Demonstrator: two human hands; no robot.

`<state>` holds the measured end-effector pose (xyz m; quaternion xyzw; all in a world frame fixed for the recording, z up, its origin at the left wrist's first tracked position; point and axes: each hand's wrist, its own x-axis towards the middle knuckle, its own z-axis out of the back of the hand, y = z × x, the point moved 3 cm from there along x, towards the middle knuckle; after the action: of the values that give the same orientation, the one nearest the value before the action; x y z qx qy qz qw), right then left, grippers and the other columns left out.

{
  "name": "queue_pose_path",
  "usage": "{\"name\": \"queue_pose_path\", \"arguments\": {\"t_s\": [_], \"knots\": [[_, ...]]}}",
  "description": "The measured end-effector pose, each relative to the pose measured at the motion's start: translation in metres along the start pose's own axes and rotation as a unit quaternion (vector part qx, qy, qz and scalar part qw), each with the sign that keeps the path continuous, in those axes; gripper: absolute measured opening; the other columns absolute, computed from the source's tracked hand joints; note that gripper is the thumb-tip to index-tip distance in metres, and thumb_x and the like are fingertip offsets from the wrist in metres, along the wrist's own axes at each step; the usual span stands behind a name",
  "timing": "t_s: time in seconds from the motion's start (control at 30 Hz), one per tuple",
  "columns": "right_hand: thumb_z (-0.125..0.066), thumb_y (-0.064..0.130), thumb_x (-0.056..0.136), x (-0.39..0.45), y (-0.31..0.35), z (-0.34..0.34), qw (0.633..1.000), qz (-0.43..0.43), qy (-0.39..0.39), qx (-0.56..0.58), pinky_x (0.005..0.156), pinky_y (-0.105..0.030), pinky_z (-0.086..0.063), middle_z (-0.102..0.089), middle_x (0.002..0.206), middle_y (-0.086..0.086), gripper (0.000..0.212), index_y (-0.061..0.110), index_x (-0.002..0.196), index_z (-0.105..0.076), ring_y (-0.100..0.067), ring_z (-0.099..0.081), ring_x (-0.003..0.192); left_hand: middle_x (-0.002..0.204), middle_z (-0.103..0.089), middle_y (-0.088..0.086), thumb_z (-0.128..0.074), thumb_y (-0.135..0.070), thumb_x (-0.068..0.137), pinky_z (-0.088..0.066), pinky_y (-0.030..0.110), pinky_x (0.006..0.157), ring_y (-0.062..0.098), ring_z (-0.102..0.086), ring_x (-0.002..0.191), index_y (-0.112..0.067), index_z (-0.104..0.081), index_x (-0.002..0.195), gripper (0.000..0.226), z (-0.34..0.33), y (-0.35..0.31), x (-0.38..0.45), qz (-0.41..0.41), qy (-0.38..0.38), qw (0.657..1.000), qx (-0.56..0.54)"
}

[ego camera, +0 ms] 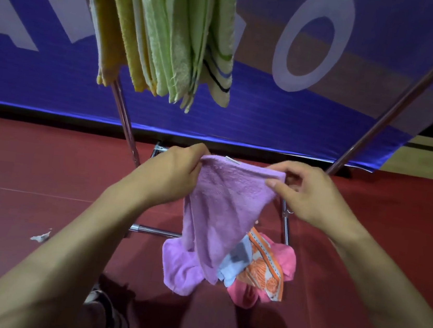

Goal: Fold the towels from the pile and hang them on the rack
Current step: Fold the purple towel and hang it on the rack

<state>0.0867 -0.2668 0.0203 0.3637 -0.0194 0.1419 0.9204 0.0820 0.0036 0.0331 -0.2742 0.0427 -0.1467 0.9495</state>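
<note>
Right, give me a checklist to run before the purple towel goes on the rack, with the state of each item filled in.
1. Left hand grips the top edge of the purple towel: ok.
2. Right hand pinches the other top corner: ok.
3. Towel folded flat and even: not ok, it hangs bunched and narrows towards the bottom.
4. Towel lifted off the pile on the floor: cannot tell, its lower end overlaps the pile.
5. Free room on the rack: cannot tell, the yellow and green towels crowd the left side and the top bars are out of view.
</note>
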Motion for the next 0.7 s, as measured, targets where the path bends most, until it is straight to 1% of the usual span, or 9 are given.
{"name": "queue_pose_path", "arguments": {"t_s": [0.13, 0.17, 0.23, 0.33, 0.47, 0.53, 0.6, 0.63, 0.7], "knots": [[-0.069, 0.024, 0.092, 0.008, 0.007, 0.001, 0.998, -0.012, -0.056, -0.015, 0.089, -0.046, -0.055, -0.072, 0.098, 0.003, 0.008, 0.03, 0.097, -0.068, -0.018, -0.069, 0.093, 0.095, -0.071, 0.02, -0.052, -0.021, 0.1, -0.048, 0.043, 0.074, 0.044, -0.064, 0.096, -0.009, -0.063, 0.094, 0.018, 0.003, 0.005, 0.005, 0.029, -0.034, 0.997, 0.055], [-0.066, 0.026, 0.093, 0.011, 0.013, 0.003, 0.997, -0.01, -0.073, 0.003, 0.088, -0.047, -0.054, -0.071, 0.096, 0.003, 0.003, 0.028, 0.095, -0.065, -0.017, -0.068, 0.091, 0.089, -0.07, 0.019, -0.054, -0.022, 0.1, -0.046, 0.043, 0.071, 0.044, -0.064, 0.093, -0.008, -0.064, 0.091, 0.019, 0.008, 0.004, 0.006, 0.033, -0.053, 0.996, 0.057], [-0.061, 0.029, 0.094, 0.008, 0.027, 0.01, 0.992, -0.008, -0.106, 0.067, 0.084, -0.052, -0.054, -0.067, 0.088, 0.003, 0.007, 0.022, 0.095, -0.062, -0.014, -0.063, 0.084, 0.079, -0.067, 0.012, -0.057, -0.021, 0.099, -0.039, 0.04, 0.066, 0.042, -0.064, 0.088, -0.009, -0.066, 0.087, 0.019, 0.023, -0.006, 0.003, 0.034, -0.101, 0.994, 0.024], [-0.06, 0.028, 0.095, -0.004, 0.053, 0.025, 0.979, 0.003, -0.141, 0.146, 0.083, -0.055, -0.053, -0.068, 0.089, -0.006, 0.005, 0.023, 0.096, -0.06, -0.013, -0.061, 0.082, 0.076, -0.067, 0.003, -0.06, -0.02, 0.097, -0.036, 0.033, 0.066, 0.032, -0.065, 0.083, -0.014, -0.072, 0.094, 0.014, 0.053, -0.026, -0.008, 0.026, -0.178, 0.983, -0.026], [-0.066, 0.02, 0.097, -0.021, 0.095, 0.063, 0.972, 0.013, -0.193, 0.13, 0.086, -0.041, -0.056, -0.076, 0.09, 0.005, 0.006, 0.025, 0.092, -0.065, -0.013, -0.072, 0.088, 0.067, -0.06, -0.01, -0.058, -0.025, 0.098, -0.033, 0.023, 0.055, 0.016, -0.058, 0.069, -0.022, -0.066, 0.09, 0.012, 0.094, -0.061, -0.029, 0.003, -0.226, 0.973, -0.051], [-0.068, 0.024, 0.095, -0.027, 0.119, 0.092, 0.97, 0.029, -0.214, 0.117, 0.087, -0.04, -0.057, -0.077, 0.091, 0.005, 0.003, 0.024, 0.092, -0.067, -0.014, -0.072, 0.09, 0.071, -0.064, -0.009, -0.056, -0.026, 0.099, -0.039, 0.026, 0.061, 0.018, -0.063, 0.075, -0.021, -0.066, 0.094, 0.012, 0.118, -0.084, -0.04, -0.005, -0.249, 0.967, -0.06], [-0.069, 0.023, 0.094, -0.034, 0.148, 0.125, 0.964, 0.058, -0.24, 0.104, 0.083, -0.032, -0.056, -0.075, 0.087, 0.008, 0.002, 0.024, 0.092, -0.068, -0.006, -0.068, 0.082, 0.081, -0.071, 0.001, -0.054, -0.026, 0.099, -0.05, 0.035, 0.071, 0.025, -0.07, 0.084, -0.016, -0.068, 0.102, 0.017, 0.145, -0.109, -0.05, -0.029, -0.275, 0.959, -0.065], [-0.068, 0.021, 0.095, -0.038, 0.163, 0.143, 0.959, 0.073, -0.254, 0.097, 0.078, -0.023, -0.053, -0.073, 0.084, 0.011, 0.003, 0.023, 0.093, -0.067, 0.002, -0.063, 0.077, 0.086, -0.073, 0.005, -0.054, -0.026, 0.099, -0.054, 0.039, 0.074, 0.028, -0.072, 0.086, -0.015, -0.069, 0.105, 0.019, 0.159, -0.122, -0.055, -0.043, -0.289, 0.954, -0.067], [-0.067, 0.019, 0.096, -0.046, 0.194, 0.179, 0.953, 0.093, -0.281, 0.066, 0.068, -0.009, -0.043, -0.065, 0.077, 0.015, 0.006, 0.024, 0.094, -0.064, 0.013, -0.054, 0.066, 0.088, -0.073, 0.006, -0.056, -0.028, 0.098, -0.055, 0.038, 0.073, 0.028, -0.072, 0.085, -0.014, -0.069, 0.105, 0.02, 0.19, -0.149, -0.065, -0.067, -0.322, 0.942, -0.07]]}}
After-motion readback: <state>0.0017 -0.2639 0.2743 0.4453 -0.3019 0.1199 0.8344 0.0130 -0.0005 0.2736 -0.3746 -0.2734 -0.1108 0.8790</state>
